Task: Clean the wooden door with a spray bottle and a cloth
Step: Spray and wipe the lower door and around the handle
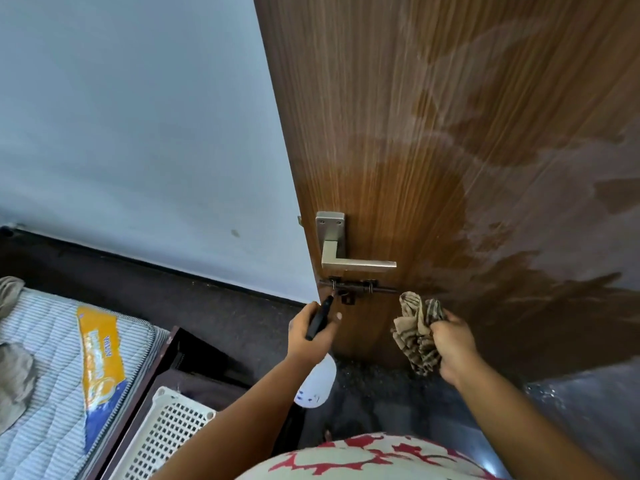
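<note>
A wooden door (pixel 433 133) fills the upper right of the frame, its grain streaked with pale wet patches and darker damp areas across the middle and right. Low on its left edge sits a metal lever handle (pixel 341 252), and just beneath that a dark sliding bolt (pixel 360 289).

At lower centre the left hand (pixel 310 336) is wrapped round the black head of a spray bottle (pixel 317 382), whose white body hangs below the wrist; the nozzle tip points up at the bolt's left end and looks to be almost touching it, though the view is too blurred there to be sure. To the right, the right hand (pixel 450 344) grips a bunched tan-and-brown striped cloth (pixel 417 329), held close to the door just below the bolt's right end; whether the cloth touches the wood cannot be told.

A pale blue wall (pixel 138 116) takes the upper left. In the lower left lies a striped mattress (pixel 45 341) with an orange and blue label, and beside it a white perforated basket (pixel 166 438). A red-and-white patterned garment (pixel 363 459) shows at the bottom edge.
</note>
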A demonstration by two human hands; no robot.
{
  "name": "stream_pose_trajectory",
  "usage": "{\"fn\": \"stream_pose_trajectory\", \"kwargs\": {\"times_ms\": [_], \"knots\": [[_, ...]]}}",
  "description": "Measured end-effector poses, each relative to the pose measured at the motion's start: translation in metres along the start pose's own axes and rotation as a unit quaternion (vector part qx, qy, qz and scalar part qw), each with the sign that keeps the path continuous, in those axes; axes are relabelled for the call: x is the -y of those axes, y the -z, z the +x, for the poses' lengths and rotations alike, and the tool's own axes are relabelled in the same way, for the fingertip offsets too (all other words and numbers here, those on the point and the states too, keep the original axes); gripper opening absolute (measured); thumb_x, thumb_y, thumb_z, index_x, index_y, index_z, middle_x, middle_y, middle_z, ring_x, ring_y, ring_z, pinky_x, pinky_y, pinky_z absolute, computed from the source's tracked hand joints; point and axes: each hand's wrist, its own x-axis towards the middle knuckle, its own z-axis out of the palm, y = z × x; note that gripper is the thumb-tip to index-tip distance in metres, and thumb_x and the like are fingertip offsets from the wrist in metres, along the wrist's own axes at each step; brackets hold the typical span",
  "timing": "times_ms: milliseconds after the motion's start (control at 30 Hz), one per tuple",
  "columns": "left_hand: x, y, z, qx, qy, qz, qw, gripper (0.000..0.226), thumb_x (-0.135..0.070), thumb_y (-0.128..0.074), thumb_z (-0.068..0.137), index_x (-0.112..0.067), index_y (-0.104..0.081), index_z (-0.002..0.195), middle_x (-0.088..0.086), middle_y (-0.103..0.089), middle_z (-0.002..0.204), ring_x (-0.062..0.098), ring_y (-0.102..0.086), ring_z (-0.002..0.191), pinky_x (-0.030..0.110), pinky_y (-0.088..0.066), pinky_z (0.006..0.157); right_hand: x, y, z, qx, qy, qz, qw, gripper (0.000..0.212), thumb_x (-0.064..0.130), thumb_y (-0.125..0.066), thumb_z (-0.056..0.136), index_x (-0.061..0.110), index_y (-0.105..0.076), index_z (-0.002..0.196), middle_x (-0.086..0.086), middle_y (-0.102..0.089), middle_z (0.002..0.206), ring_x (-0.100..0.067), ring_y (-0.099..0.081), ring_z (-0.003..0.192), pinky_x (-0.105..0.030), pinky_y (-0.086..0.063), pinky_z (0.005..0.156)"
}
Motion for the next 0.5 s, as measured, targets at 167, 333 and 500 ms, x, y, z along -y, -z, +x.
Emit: {"fn": "stream_pose_trajectory", "kwargs": {"times_ms": [167, 333, 500], "knots": [[-0.001, 0.007, 0.012, 0.014, 0.001, 0.003, 1.0, 0.021, -0.034, -0.078, 0.089, -0.022, -0.061, 0.09, -0.001, -0.067, 0.077, 0.015, -0.064, 0.072, 0.013, -0.049, 0.058, -0.008, 0.0, -0.003, 0.003, -0.035, 0.057, 0.998, 0.033, -0.007, -0.043, 0.094, 0.008, -0.07, 0.107, -0.024, -0.072, 0.092, -0.04, -0.071, 0.077, -0.048, -0.059, 0.061], [-0.005, 0.015, 0.015, -0.014, -0.007, 0.015, 1.0, 0.032, -0.036, -0.077, 0.089, -0.02, -0.05, 0.097, 0.002, -0.064, 0.08, 0.012, -0.058, 0.066, 0.011, -0.045, 0.052, -0.01, -0.006, -0.005, 0.023, -0.046, 0.114, 0.992, 0.038, -0.01, -0.039, 0.09, 0.008, -0.072, 0.099, -0.021, -0.074, 0.083, -0.033, -0.072, 0.063, -0.042, -0.057, 0.051], [0.001, 0.026, 0.02, -0.019, 0.009, -0.004, 1.0, 0.019, -0.031, -0.077, 0.089, -0.02, -0.065, 0.081, -0.013, -0.059, 0.06, 0.006, -0.057, 0.056, 0.01, -0.044, 0.05, -0.015, -0.014, -0.006, 0.016, -0.057, 0.122, 0.991, 0.043, -0.013, -0.033, 0.087, 0.007, -0.072, 0.09, -0.016, -0.074, 0.075, -0.03, -0.071, 0.058, -0.038, -0.055, 0.044]]}}
